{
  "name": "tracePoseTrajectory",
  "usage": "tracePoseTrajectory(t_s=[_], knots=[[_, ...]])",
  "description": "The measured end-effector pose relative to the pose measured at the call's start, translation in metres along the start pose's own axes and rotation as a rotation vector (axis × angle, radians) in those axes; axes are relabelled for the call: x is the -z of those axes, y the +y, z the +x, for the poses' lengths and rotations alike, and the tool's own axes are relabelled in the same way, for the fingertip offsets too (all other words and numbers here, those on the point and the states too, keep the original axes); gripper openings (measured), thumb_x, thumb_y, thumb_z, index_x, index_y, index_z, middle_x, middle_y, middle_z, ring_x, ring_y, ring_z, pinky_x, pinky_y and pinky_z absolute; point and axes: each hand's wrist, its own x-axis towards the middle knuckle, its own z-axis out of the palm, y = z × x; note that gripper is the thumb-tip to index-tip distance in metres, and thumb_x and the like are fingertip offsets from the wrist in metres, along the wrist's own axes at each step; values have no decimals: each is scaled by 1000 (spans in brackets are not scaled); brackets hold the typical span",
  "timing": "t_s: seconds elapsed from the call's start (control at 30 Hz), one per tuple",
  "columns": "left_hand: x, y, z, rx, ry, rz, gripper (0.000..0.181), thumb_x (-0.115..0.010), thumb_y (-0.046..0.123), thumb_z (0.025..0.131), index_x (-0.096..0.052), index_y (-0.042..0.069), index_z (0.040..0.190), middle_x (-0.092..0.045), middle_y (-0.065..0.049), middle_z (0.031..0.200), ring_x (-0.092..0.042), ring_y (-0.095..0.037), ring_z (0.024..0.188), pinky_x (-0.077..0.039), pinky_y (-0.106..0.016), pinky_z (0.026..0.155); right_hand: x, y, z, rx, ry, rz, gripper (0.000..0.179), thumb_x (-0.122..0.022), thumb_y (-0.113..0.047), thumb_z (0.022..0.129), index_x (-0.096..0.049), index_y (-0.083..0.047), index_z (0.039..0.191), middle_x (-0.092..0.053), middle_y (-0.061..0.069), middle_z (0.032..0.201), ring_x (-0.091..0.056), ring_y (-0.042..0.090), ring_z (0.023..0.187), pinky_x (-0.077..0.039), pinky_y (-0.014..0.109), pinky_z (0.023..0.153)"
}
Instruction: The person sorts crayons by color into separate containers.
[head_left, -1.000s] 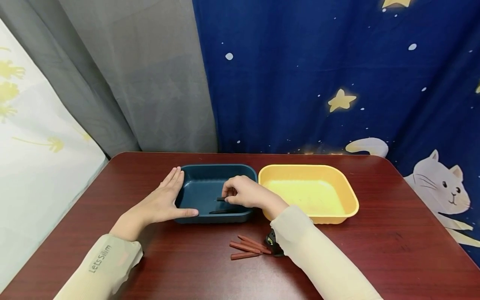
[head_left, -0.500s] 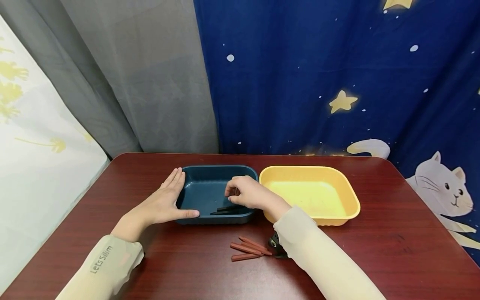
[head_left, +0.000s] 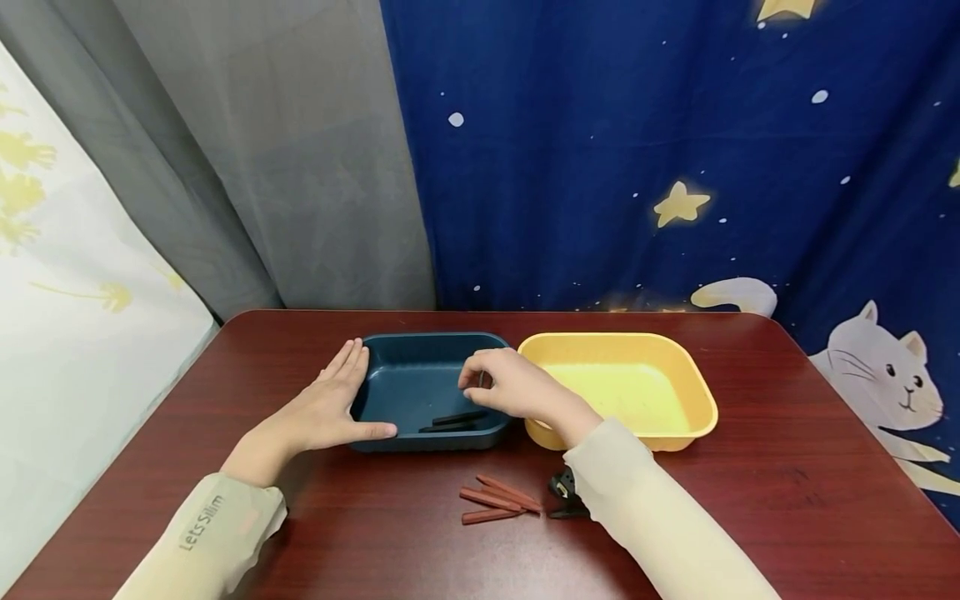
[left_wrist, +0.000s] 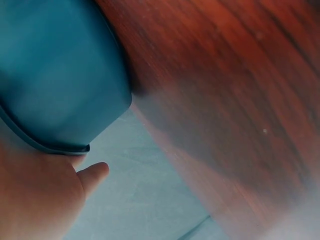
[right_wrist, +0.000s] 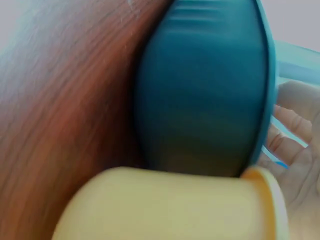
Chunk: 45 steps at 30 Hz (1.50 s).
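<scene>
My left hand (head_left: 326, 412) lies with straight fingers along the left end of a dark blue tray (head_left: 408, 379), the thumb on its front rim. In the left wrist view that hand touches the rim from outside. My right hand (head_left: 510, 385) hovers over the tray's right end, its fingers loosely curled with nothing visible between them. Below it, two thin black sticks (head_left: 453, 420) lie side by side on the tray floor near the front wall. The right wrist view shows the right fingers beyond the blue rim.
A yellow tray (head_left: 615, 387) stands against the blue one on the right. In front, several reddish-brown sticks (head_left: 497, 498) lie fanned on the table. Beside them a dark pile (head_left: 562, 492) with a black stick is partly hidden by the right sleeve.
My right hand has let go of a black stick, which now lies beside the other one in the blue tray. The hand has drawn back to the right; the left has stayed put.
</scene>
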Motion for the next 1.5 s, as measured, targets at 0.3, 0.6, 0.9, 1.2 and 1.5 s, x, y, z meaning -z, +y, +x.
tracePoseTrajectory(t_s=[0.3, 0.6, 0.9, 1.2, 1.5], knots=[[1, 0, 1, -6, -5, 14, 126, -64, 74, 78, -5, -5, 157, 5, -17, 167, 3, -38, 155, -14, -61, 121, 15, 5, -33, 10, 106, 46, 8, -68, -13, 93, -71, -12, 101, -69, -1, 97, -60, 12, 87, -54, 32, 81], [1, -1, 1, -10, 2, 17, 126, -65, 74, 78, -6, -5, 157, 4, -18, 167, 2, -38, 155, -14, -61, 121, 28, 10, -71, 15, 163, -33, 5, -69, -14, 92, -72, -13, 96, -66, -7, 88, -62, 15, 87, -54, 38, 81], [1, -1, 0, -4, -1, 16, 126, -65, 74, 78, -5, -4, 157, 4, -17, 167, 2, -37, 155, -14, -60, 121, 33, 11, -104, -11, 150, -103, 5, -70, -16, 92, -70, -20, 95, -63, -13, 87, -60, 10, 86, -53, 33, 79], [0, -2, 1, -3, -3, 14, 126, -65, 74, 78, -4, -4, 157, 5, -16, 167, 3, -37, 155, -13, -60, 122, 31, 12, -130, 55, 148, -140, 4, -70, -17, 91, -69, -20, 93, -59, -18, 85, -58, 3, 83, -52, 28, 76], [0, -2, 1, 1, -8, 9, 126, -64, 74, 78, -4, -3, 157, 6, -15, 167, 4, -36, 155, -14, -60, 121, 25, 13, -147, 81, 127, -96, 15, -72, -13, 90, -68, -28, 94, -58, -19, 85, -55, 1, 79, -51, 25, 72]])
